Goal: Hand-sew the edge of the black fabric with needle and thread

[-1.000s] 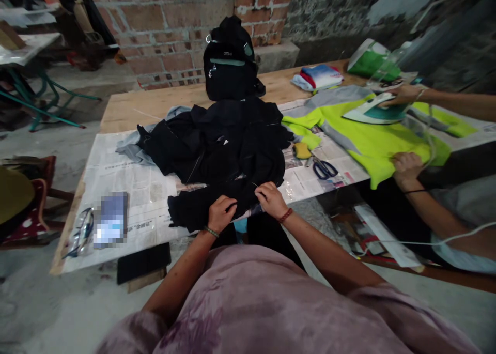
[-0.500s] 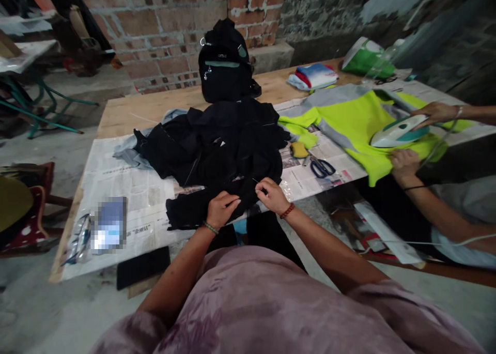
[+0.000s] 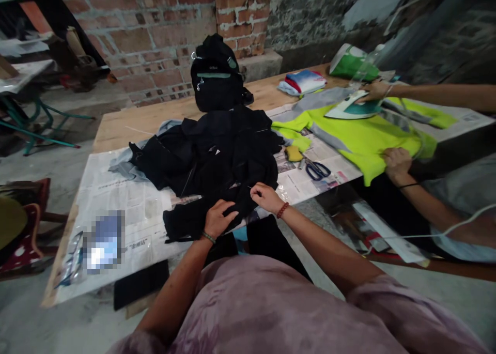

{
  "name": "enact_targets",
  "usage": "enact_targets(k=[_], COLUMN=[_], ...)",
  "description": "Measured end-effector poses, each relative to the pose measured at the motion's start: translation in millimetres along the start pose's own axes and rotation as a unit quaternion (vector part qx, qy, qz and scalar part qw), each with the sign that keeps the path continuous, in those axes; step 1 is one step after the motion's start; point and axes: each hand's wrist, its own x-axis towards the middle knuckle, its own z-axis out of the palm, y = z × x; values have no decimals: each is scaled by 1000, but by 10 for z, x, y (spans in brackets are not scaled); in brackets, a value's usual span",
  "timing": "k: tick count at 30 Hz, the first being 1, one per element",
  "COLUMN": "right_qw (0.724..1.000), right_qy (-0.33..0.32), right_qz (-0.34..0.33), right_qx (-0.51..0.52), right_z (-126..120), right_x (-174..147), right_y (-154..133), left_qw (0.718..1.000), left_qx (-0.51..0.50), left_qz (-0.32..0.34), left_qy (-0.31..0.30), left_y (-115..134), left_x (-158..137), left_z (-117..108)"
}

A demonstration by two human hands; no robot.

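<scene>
A black garment [image 3: 217,163] lies in a crumpled heap at the table's near edge. My left hand [image 3: 220,218] grips its front part, thumb and fingers pressed together on the cloth. Just to the right, my right hand [image 3: 266,197] is pinched over the same cloth. A thin, pale needle [image 3: 250,187] sticks out at its fingertips; thread cannot be made out. Dark-handled scissors [image 3: 318,170] and a yellow sponge-like piece [image 3: 293,153] lie right of the heap.
At the right, a co-worker's hand [image 3: 374,91] holds an iron [image 3: 354,108] on a yellow-and-grey garment [image 3: 360,137]. A black backpack [image 3: 217,80] stands behind the heap. Folded clothes [image 3: 304,81] lie farther back. Newspaper [image 3: 112,188] covers the table, with a blurred-out item [image 3: 104,240] at left.
My right hand has shifted slightly over the black cloth, still pinched; my left hand keeps its hold. The co-worker's iron has moved left and away across the yellow garment. The view has tilted slightly.
</scene>
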Motion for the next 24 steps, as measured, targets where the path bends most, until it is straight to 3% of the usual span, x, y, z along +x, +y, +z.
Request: enact_targets(k=[9,17,24], right_qw=[1000,994,993], right_qy=[22,69,67], right_qz=[-20,-80,-88], right_qx=[-4,-31,-37], right_z=[16,6,7], right_x=[-48,-133,-161], right_y=[-11,-90,-119], left_qw=[999,997,999], left_qx=[-35,-51,-8], left_qz=[8,-1,15], left_qy=[15,53,42], left_y=[-26,37,125], left_x=[-17,0,-7], left_z=[43,-14,-92])
